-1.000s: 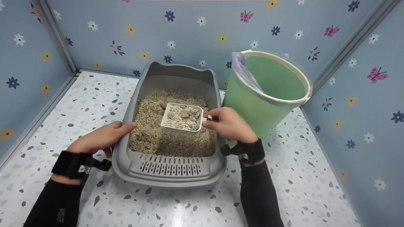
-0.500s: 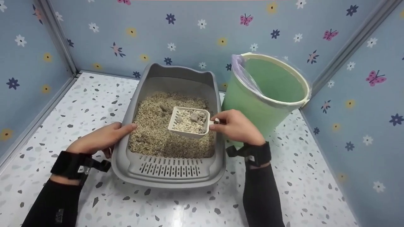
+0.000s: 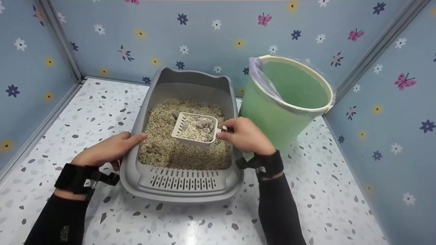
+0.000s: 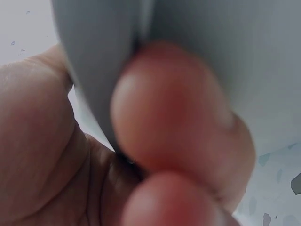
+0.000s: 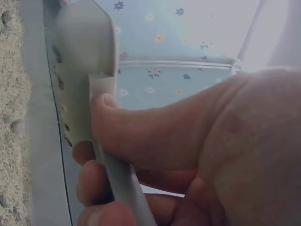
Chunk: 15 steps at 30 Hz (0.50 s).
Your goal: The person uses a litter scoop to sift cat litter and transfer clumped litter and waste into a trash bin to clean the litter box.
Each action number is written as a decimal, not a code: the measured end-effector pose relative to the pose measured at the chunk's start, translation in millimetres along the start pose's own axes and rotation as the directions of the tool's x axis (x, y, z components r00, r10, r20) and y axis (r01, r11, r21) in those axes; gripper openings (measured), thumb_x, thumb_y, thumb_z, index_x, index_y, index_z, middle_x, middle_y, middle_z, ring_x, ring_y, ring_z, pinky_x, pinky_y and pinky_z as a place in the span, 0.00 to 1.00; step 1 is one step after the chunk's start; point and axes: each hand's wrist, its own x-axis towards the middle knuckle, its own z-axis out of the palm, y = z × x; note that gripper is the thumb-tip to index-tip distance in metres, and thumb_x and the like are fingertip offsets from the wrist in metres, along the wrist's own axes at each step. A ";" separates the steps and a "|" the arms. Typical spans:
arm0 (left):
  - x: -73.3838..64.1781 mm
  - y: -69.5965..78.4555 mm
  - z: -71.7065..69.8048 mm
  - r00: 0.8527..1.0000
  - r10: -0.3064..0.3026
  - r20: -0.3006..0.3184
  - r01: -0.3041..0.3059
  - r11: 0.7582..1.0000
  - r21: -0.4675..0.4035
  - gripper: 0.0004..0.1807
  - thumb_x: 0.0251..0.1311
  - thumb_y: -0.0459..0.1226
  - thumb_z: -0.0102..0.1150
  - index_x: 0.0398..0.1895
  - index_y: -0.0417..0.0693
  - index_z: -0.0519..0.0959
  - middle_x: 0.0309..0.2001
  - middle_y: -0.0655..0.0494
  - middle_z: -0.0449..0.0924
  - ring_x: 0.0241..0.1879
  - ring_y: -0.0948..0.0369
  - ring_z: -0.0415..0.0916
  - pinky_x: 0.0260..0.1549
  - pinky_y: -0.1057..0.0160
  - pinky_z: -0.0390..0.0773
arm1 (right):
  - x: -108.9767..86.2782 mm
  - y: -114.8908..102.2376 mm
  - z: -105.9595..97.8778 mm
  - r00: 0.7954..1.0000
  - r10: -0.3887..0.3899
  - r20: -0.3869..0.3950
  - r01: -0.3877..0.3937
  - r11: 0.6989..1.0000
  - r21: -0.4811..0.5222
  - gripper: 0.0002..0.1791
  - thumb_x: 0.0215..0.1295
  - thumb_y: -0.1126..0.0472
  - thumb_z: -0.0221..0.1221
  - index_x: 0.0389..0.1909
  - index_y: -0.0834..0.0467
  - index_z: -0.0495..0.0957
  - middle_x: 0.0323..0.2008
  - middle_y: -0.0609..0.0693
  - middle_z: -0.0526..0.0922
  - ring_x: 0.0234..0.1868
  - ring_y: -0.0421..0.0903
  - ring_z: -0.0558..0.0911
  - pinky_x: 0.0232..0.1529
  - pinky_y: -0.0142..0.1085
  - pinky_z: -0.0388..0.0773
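A grey litter box [image 3: 184, 197] holds a bed of tan granular litter [image 3: 160, 126]. My left hand [image 3: 109, 148] grips its left rim, thumb over the top and fingers curled underneath, as the left wrist view [image 4: 174, 108] shows up close. With my right hand [image 3: 247, 136] I hold a white slotted litter scoop [image 3: 194, 140] by its short handle, thumb along the top and fingers wrapped below. The scoop is level over the litter, carrying loose granules and several greyish clumps [image 3: 205, 125] near the handle side. In the right wrist view, the scoop's side [image 5: 89, 33] rises beyond my thumb.
A green bin [image 3: 272, 112] with a cream rim and a purplish liner stands right of the litter box, close behind my right hand. Flower-patterned panels [image 3: 204, 41] enclose the back and sides. The floor [image 3: 112, 217] is white with grey specks.
The scoop went right, then back left over the litter in my right hand. Its clumps have gathered toward the handle side. My left hand has stayed on the rim.
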 end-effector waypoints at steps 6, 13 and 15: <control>1.8 -0.1 -0.2 1.000 0.009 0.000 -0.009 1.000 0.016 0.45 0.81 0.72 0.45 0.64 0.36 0.64 0.35 0.44 0.82 0.24 0.54 0.83 0.17 0.55 0.87 | -7.5 5.8 -4.5 0.999 0.037 -0.021 -0.037 0.999 -0.023 0.05 0.76 0.56 0.72 0.44 0.52 0.93 0.28 0.43 0.84 0.27 0.43 0.77 0.32 0.39 0.78; 2.8 2.4 -0.5 1.000 0.007 0.008 -0.007 1.000 0.015 0.44 0.81 0.72 0.44 0.63 0.36 0.65 0.35 0.44 0.82 0.23 0.54 0.83 0.17 0.56 0.86 | -3.3 6.0 -4.1 1.000 0.017 0.004 -0.017 1.000 -0.006 0.07 0.77 0.52 0.71 0.42 0.51 0.91 0.28 0.43 0.82 0.26 0.42 0.76 0.32 0.39 0.77; 3.5 3.7 -1.1 1.000 0.005 0.007 -0.005 1.000 0.016 0.44 0.81 0.72 0.45 0.62 0.36 0.65 0.34 0.44 0.82 0.22 0.55 0.83 0.16 0.57 0.85 | -9.7 8.5 -10.0 0.999 0.035 -0.021 -0.036 0.999 -0.010 0.05 0.75 0.56 0.72 0.45 0.52 0.93 0.29 0.44 0.85 0.28 0.43 0.78 0.34 0.40 0.79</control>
